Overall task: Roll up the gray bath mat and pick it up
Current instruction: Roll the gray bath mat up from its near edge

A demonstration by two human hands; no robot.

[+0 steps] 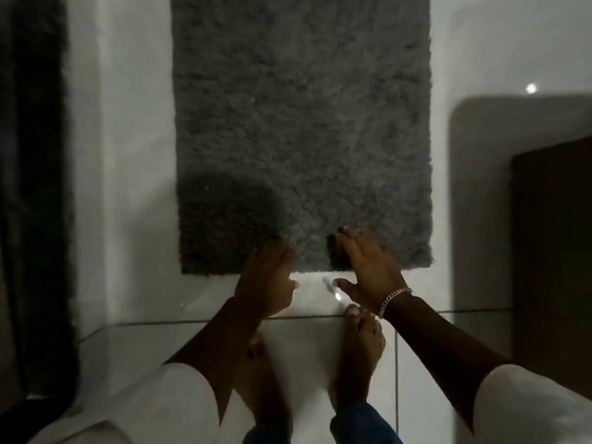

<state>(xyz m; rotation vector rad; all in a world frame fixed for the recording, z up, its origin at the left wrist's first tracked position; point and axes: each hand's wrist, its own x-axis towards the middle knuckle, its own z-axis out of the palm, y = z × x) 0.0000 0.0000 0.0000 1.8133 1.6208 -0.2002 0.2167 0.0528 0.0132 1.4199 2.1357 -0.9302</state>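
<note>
While the gray bath mat (301, 129) lies flat on the white tiled floor (134, 193) | left hand (267, 277) at its near edge, grip wide | right hand (368, 270) spread on the near edge (bracelet (393, 299) on wrist), holding nothing

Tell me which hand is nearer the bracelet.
Right. The bracelet sits on the wrist of the right hand; the left hand is apart from it, over the mat's near edge.

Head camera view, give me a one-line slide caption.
Both open hands, left hand and right hand, reach the near edge of the flat gray bath mat.
</note>
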